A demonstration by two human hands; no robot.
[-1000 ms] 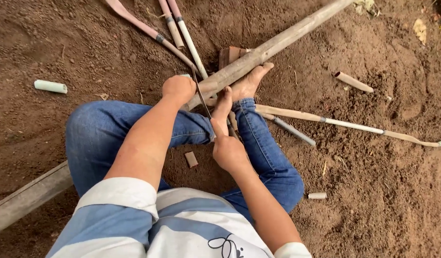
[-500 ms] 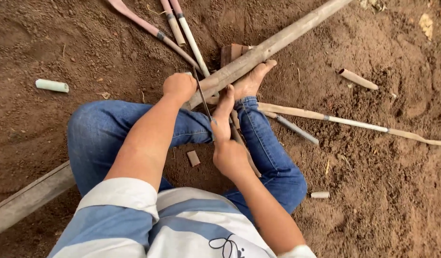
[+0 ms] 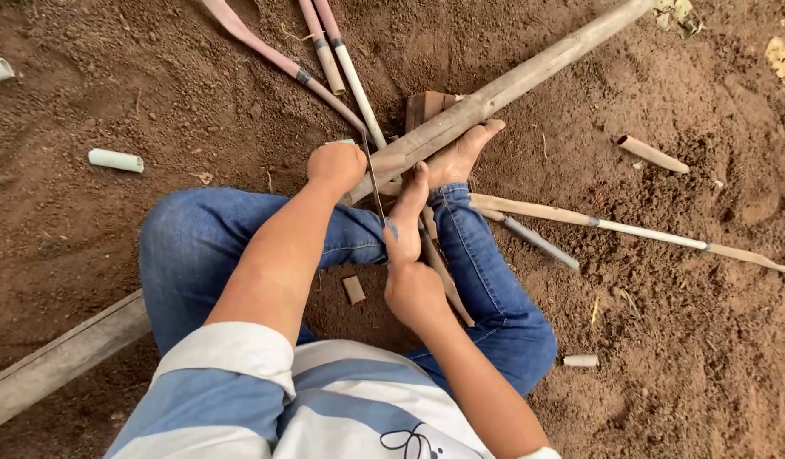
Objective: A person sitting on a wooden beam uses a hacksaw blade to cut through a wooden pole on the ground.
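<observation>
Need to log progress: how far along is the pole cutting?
Done: short cut pieces lie on the dirt. In hand: left hand and right hand draw a thin blade across the long pole, braced by a foot. Left: the pole looks not yet severed.

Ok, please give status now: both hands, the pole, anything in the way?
Left hand fisted on bamboo pole. Right hand grips saw handle, blade at pole. Bare foot pins pole.

the long pole (image 3: 511, 85) runs from 7 o'clock to 1 o'clock across the ground, over the knees (image 3: 188, 229). left hand (image 3: 335, 166) sits on it at centre; right hand (image 3: 414, 289) just at 5 o'clock of that. thin canes (image 3: 341, 64) lie at 12 o'clock, another cane (image 3: 614, 225) at 3 o'clock, two short tubes (image 3: 116, 160) at 9 o'clock.
</observation>
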